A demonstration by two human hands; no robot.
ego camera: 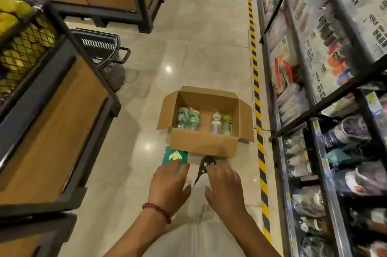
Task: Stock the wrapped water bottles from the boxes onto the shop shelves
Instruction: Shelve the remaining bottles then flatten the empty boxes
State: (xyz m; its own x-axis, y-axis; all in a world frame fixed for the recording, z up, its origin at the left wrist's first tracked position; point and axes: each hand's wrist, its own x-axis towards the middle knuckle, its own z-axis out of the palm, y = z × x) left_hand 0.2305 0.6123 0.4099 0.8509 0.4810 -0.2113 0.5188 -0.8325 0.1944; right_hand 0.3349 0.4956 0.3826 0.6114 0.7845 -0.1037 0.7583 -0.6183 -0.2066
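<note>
An open cardboard box [201,143] stands on the aisle floor ahead of me. Inside it, several wrapped water bottles stand upright: two green-capped ones [188,118] at the left, a white-capped one [216,123] and a lime-capped one [227,124] at the right. My left hand [169,185], with a red bead bracelet on the wrist, and my right hand [225,187] hover near the box's front side, fingers spread, holding nothing. The shop shelves [326,97] run along the right, packed with wrapped goods, including bottles on the lower tiers.
A yellow-black hazard stripe [257,97] runs along the shelf base. A wood-and-metal display stand [54,131] with a mesh bin fills the left; a black shopping basket [104,55] stands behind it. A green arrow sticker [174,157] marks the floor. My shoe [206,164] touches the box.
</note>
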